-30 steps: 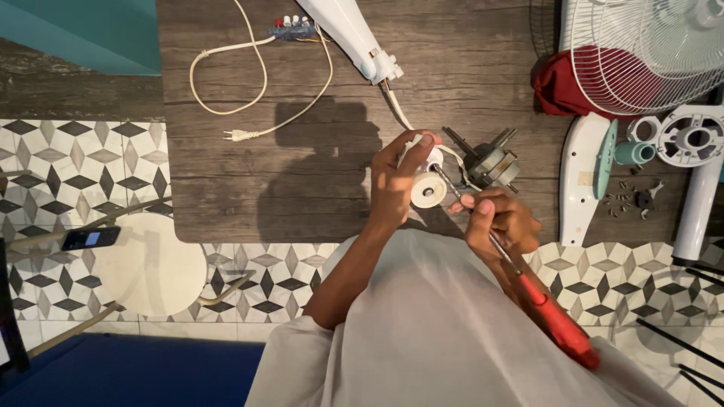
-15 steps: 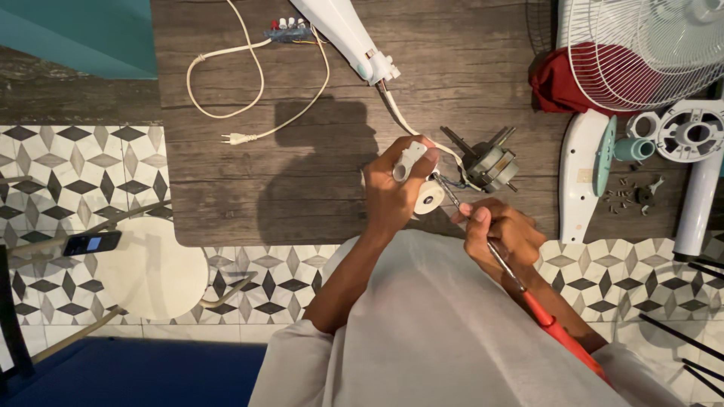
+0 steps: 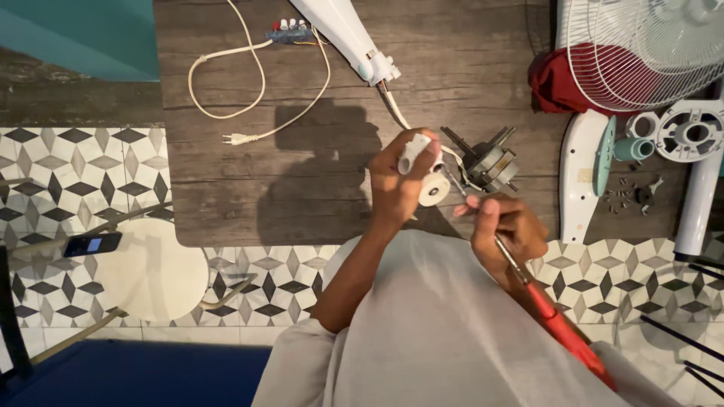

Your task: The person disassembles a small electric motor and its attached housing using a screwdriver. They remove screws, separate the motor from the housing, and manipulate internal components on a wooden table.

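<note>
Above a rough, dark wooden worktop [image 3: 226, 203], the left hand [image 3: 400, 185] clenches a small white plastic part [image 3: 422, 162], a round white disc at its lower end, just beside the metal fan motor [image 3: 490, 162]. The right hand [image 3: 505, 230] grips a red-handled screwdriver [image 3: 554, 320], its thin steel shaft pinched between the fingers [image 3: 483, 205], tip toward the part.
</note>
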